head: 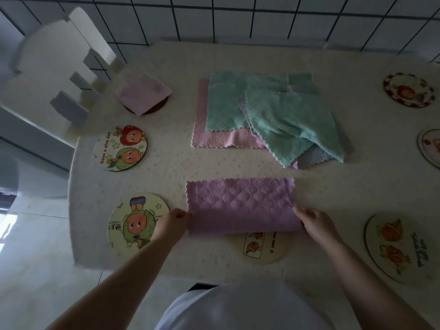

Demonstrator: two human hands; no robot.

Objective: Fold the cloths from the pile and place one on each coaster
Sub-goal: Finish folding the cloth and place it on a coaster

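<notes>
White tiled flooring with dark grout surrounds a table covered by a pale, faintly star-patterned cloth [166, 167]. Near its front edge lies a purple quilted microfibre cloth [240, 201], folded over on itself. The left hand [172, 222] pinches its near-left corner; the right hand [314, 222] pinches its near-right corner. This cloth partly covers a round cream coaster [259, 248]. Behind it, well apart, sits the loose pile of mint-green, pink and grey cloths [269, 117]. At far left a folded pink cloth [142, 92] rests on a dark round coaster [162, 106]. Two round cartoon-printed coasters [120, 147] [137, 223] lie bare at left. Other printed coasters [409, 89] [395, 246] lie at right. A white chair [59, 67] stands at the far-left corner.
</notes>
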